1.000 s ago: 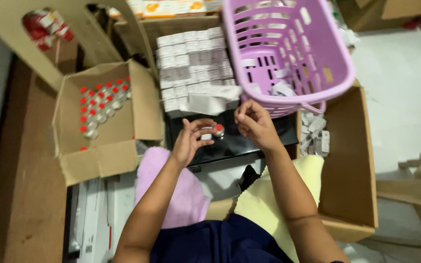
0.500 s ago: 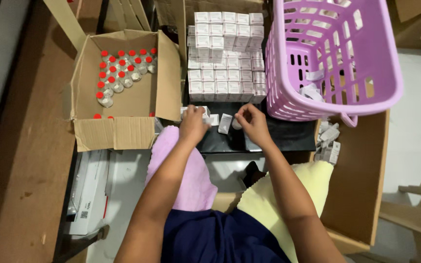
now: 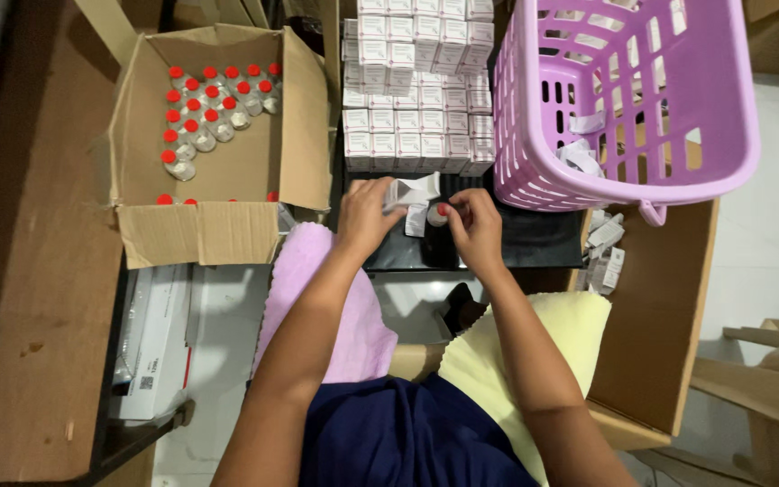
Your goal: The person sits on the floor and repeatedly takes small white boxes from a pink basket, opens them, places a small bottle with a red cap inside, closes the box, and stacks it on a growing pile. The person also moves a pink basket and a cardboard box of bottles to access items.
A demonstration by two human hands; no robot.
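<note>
Surface: dark tray (image 3: 534, 248) between cardboard box (image 3: 200, 230) and purple basket (image 3: 624, 99).
Left hand (image 3: 367, 212): fingers grasping small white carton (image 3: 412, 191), flap open.
Right hand (image 3: 475, 225): fingers pinching red-capped vial (image 3: 439, 215).

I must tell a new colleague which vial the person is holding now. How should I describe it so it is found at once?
Start at the purple basket and look just below its left corner, over the black tray. There the right hand pinches one small red-capped vial beside the left hand. All the other red-capped vials stand in the cardboard box.
</note>
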